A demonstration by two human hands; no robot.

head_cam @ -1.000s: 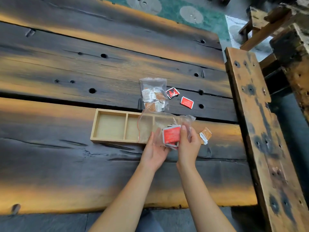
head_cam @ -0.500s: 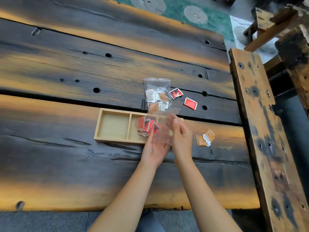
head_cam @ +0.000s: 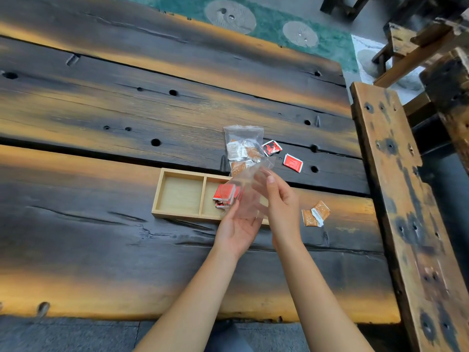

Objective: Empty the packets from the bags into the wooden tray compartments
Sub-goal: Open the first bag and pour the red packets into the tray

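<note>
A light wooden tray (head_cam: 157,194) with compartments lies on the dark plank table. My left hand (head_cam: 237,228) and my right hand (head_cam: 281,207) both hold a clear plastic bag (head_cam: 250,189), tipped mouth-left over the tray's middle compartment. Red packets (head_cam: 224,195) sit at the bag's mouth and in that compartment. The left compartment holds nothing. My hands and the bag hide the tray's right part. A second clear bag (head_cam: 242,146) with orange and white packets lies just behind the tray.
Two loose red packets (head_cam: 293,162) lie behind the tray to the right. Orange packets (head_cam: 316,214) lie right of my right hand. A rough wooden beam (head_cam: 396,199) runs along the table's right side. The table's near edge is below my forearms.
The bag went from upright in front of me to tipped over the tray. The red packets slid from the bag's bottom to its mouth and into the middle compartment.
</note>
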